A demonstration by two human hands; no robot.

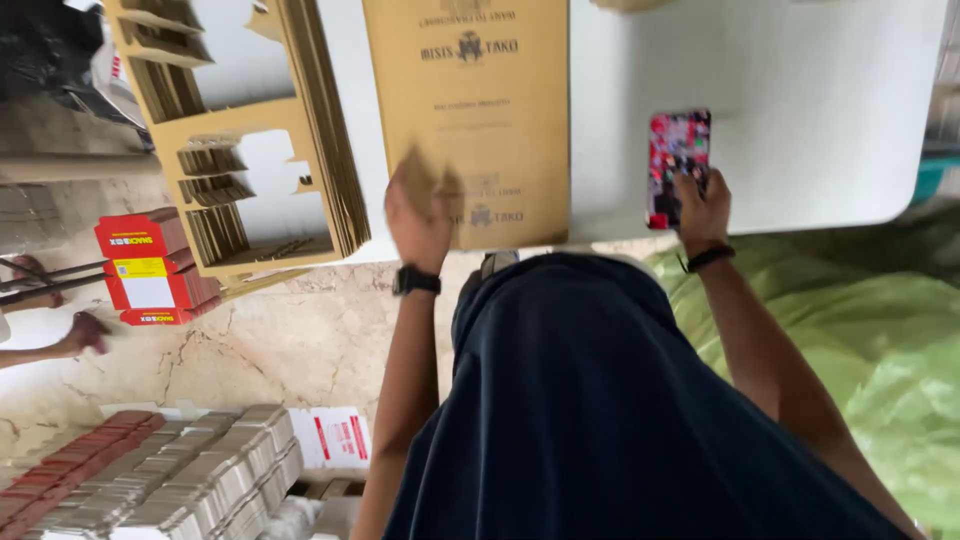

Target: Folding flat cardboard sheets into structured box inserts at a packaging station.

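Far left, at the frame edge: another person's hand (84, 333) low over the marbled floor (290, 340), next to two dark rods (50, 280); what it is doing is unclear. Just right of it, a small stack of red folded cartons (150, 265) on the floor. Bottom left: rows of flat-packed cartons (170, 485), grey with some red, standing on edge in a tight block. Upper left on the white counter (800, 90): a thick stack of brown die-cut cardboard blanks (260, 150) with cut-out windows, overhanging the counter's near edge. Centre: a flat brown printed cardboard sheet (470, 90) lies on the counter, near edge toward the person. The left hand (420, 215) (black watch on the wrist) is at that near edge, fingers curled over the sheet's lower left corner; the hand is motion-blurred, so contact is plain but a firm grip cannot be confirmed. To the right, well apart from the sheet, the right hand (703, 205) (dark band on the wrist) is closed around the lower end of a phone in a red patterned case (678, 165), which is held over bare counter. Below both hands, the person's dark garment (600, 420) fills the middle. Far right: crumpled green plastic sheeting (880, 340) below the counter.
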